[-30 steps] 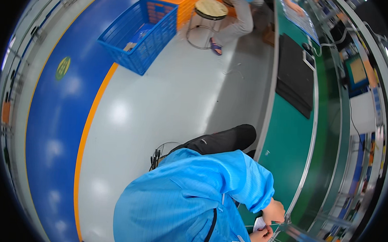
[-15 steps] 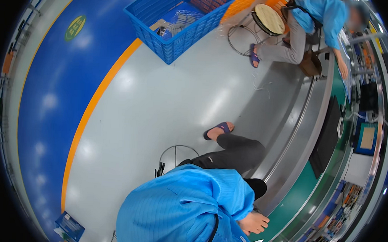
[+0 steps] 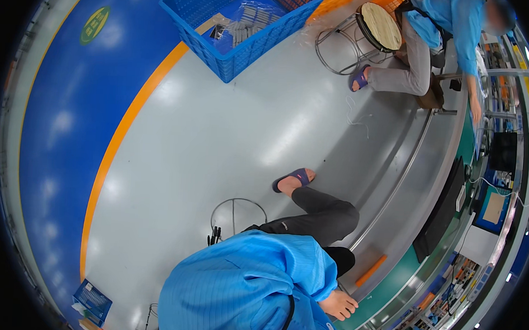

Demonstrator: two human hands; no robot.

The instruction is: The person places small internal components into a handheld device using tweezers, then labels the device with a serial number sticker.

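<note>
My left hand reaches from a blue sleeve toward the near edge of the green-topped workbench. Its fingers are stretched and slightly apart, and I see nothing held in them. Just beyond it, a narrow orange strip shows along the bench's grey side. My right hand is outside the picture. Below the sleeve are my dark-trousered leg and a purple slipper on the floor.
A blue plastic crate holds plastic-wrapped pieces. Beside it stands a round stool. A co-worker in a blue smock reaches over the bench's far end. A black mat lies on the bench. A small blue bin sits at lower left.
The view has shifted slightly. My left hand's fingers, curled before, are now more stretched out. The orange strip by the bench has come into sight. The co-worker's arm still reaches over the bench.
</note>
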